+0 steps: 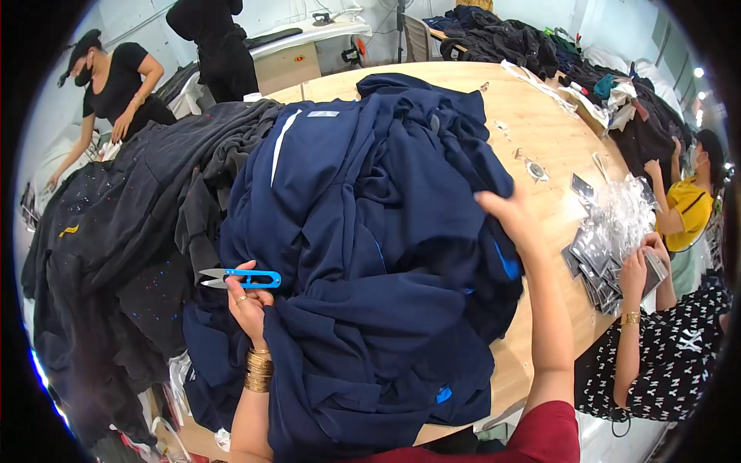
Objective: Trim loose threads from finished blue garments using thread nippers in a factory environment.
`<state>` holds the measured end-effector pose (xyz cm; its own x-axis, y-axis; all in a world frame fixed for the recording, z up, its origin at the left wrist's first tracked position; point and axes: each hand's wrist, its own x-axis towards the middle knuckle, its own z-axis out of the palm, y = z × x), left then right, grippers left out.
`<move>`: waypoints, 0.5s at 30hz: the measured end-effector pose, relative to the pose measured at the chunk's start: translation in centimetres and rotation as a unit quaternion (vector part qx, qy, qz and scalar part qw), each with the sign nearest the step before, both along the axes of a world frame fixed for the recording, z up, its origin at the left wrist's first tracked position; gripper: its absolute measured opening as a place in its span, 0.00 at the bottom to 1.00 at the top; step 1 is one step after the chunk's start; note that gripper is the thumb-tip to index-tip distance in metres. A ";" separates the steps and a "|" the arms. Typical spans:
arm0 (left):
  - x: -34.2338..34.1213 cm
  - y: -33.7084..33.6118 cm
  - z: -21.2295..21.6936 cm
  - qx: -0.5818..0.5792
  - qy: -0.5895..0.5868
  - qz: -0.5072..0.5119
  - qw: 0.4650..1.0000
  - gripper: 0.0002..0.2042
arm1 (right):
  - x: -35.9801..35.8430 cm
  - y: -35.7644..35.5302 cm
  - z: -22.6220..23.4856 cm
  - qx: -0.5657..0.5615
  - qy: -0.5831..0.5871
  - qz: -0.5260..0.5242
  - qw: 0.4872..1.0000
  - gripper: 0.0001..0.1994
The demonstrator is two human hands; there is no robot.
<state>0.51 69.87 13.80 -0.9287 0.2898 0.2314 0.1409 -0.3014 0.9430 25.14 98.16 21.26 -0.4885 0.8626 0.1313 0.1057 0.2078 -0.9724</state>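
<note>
In my left hand (248, 305) is a pair of blue-handled thread snips (251, 278), the metal blades pointing left. That hand is closed around the snips and rests at the left edge of a heap of navy garments (324, 208). A loose navy garment (386, 309) spreads across the front, lying beside my left wrist and its gold bangles. My right hand (511, 212) is at the heap's right side, thumb out over the navy cloth. Its other fingers are mostly hidden or blurred. Some cloth between my hands is smeared by motion.
Dark grey garments (131, 201) with specks are piled at left. On the wooden table (540, 139), right, lie a roll of tape (536, 170) and clear plastic packets (610, 239), handled by a person in a patterned top. More dark clothes (502, 42) are heaped at the back. Other people work around.
</note>
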 end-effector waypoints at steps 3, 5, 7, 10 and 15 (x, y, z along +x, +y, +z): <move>-0.3 -0.7 -0.3 0.007 -0.007 -0.014 1.000 0.24 | 3.2 -9.1 5.4 -0.016 -0.047 0.055 0.997 0.19; -0.4 -0.6 -0.6 0.026 -0.008 -0.020 0.999 0.24 | 6.7 -12.1 3.7 0.109 -0.101 0.072 0.986 0.21; -0.4 0.1 -0.5 0.037 -0.024 -0.036 0.998 0.24 | 11.1 -15.3 3.2 0.121 -0.135 0.076 0.980 0.21; -0.5 -0.4 -0.5 0.045 -0.026 -0.039 0.998 0.24 | 11.9 -15.4 2.4 0.206 0.037 0.242 0.947 0.30; 0.3 0.9 0.1 0.011 -0.026 -0.065 0.997 0.25 | 12.0 -17.8 -12.4 0.121 -0.178 -0.116 0.970 0.34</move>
